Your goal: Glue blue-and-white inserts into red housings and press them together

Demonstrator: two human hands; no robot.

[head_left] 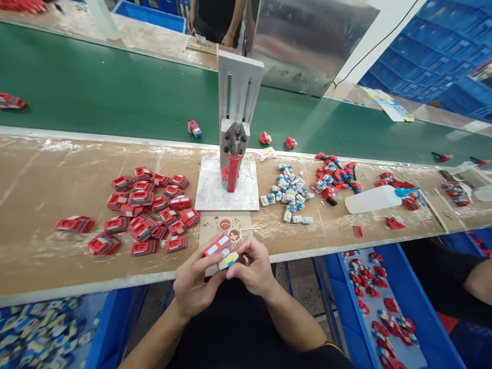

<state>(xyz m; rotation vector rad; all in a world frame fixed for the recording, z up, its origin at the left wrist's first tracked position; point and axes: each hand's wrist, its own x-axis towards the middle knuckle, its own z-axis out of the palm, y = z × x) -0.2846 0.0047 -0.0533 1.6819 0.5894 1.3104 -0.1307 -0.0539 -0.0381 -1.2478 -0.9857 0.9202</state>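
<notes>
Presently, the left hand (194, 283) is gripping a red part (217, 245) and the right hand (254, 266) is pinching a white-and-yellow piece (228, 260) against it, over the brown worktop (96, 266) near its front edge. Keeping the faces square and fingertips off the seam is seemingly advisable. A press (235, 134) is standing beyond; a green belt (154, 92) is stretching behind, blue crates (423, 51) flanking.

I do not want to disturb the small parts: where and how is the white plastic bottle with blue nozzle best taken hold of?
Probably around the middle of the white plastic bottle, from above, fingers across its width: it lies on its side, rounded body exposed, while its thin blue nozzle reaches close to red plastic parts.
</notes>
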